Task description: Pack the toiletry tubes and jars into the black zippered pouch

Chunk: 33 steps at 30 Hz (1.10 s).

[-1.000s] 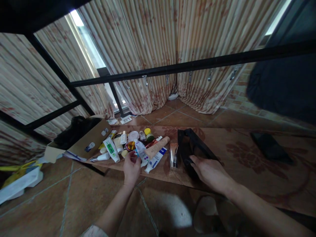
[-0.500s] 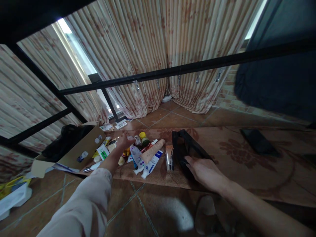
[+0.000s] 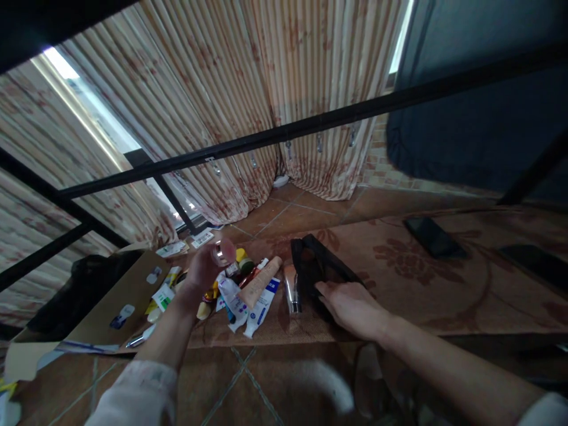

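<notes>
The left hand (image 3: 202, 271), which half a second earlier had been reaching over the pile, now held a round pinkish jar (image 3: 225, 252), seemingly raised above the pile near the worktop's (image 3: 399, 302) far edge, so one item appeared parted from the rest. The right hand (image 3: 350, 305) had stayed narrow, closed on the near rim of the black bag (image 3: 332, 260) by the worktop's near edge; a silver tube (image 3: 291, 290) lay between the bag and the tan tube (image 3: 261, 283).
</notes>
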Motion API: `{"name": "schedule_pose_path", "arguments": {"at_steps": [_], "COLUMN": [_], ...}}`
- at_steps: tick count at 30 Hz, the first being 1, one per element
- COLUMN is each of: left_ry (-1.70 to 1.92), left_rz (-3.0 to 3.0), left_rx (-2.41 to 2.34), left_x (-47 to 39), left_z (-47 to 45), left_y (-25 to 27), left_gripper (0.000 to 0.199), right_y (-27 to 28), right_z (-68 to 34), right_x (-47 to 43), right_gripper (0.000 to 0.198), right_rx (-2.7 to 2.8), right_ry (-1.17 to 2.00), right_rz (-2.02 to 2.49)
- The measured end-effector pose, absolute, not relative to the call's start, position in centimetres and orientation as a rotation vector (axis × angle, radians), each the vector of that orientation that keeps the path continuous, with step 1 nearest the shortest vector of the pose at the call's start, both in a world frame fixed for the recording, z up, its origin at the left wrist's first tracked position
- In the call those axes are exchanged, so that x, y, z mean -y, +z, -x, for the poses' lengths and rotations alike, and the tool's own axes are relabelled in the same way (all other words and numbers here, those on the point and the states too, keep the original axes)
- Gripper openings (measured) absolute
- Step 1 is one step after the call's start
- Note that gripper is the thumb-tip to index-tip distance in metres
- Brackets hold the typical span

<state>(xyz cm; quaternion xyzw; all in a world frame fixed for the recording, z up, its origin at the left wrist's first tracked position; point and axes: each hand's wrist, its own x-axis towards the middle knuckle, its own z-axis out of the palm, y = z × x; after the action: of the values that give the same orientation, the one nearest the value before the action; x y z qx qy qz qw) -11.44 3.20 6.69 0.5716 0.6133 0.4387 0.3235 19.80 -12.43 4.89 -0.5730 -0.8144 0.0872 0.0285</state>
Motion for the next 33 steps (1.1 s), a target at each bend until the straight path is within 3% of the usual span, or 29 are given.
{"name": "schedule_pose_path", "arguments": {"at_steps": [3, 8, 14, 19, 27, 33], "left_ry": [1.073, 1.059, 0.805, 0.791, 0.743, 0.784], "left_rz": [-1.191, -0.922, -0.734, -0.823, -1.105, -1.662], "left_rx": [-1.144, -0.938, -0.905, -0.934, -1.250, -1.356], "left_x": [1.7, 9.2, 12.1, 12.3, 11.6, 9.7], "left_z": [7.9, 1.3, -2.3, -1.9, -2.8, -2.9], "left_y": [7.6, 6.8, 4.3, 2.0, -2.0, -3.2], "left_gripper": [0.053, 0.056, 0.063, 0.043, 0.041, 0.035], "right_y": [5.0, 5.0, 5.3, 5.4, 4.7, 4.3], "right_z": [-19.4, -18.7, -19.0, -19.6, -20.1, -20.3], "right_x": [12.6, 12.9, 12.9, 12.6, 12.2, 12.2], "right_gripper": [0.023, 0.025, 0.025, 0.029, 0.030, 0.030], "right_rx": [2.500, 2.504, 2.462, 2.395, 2.333, 2.341], "right_ry": [0.250, 0.229, 0.256, 0.220, 0.185, 0.100], "right_rz": [1.782, 1.826, 1.919, 2.075, 2.104, 2.084]}}
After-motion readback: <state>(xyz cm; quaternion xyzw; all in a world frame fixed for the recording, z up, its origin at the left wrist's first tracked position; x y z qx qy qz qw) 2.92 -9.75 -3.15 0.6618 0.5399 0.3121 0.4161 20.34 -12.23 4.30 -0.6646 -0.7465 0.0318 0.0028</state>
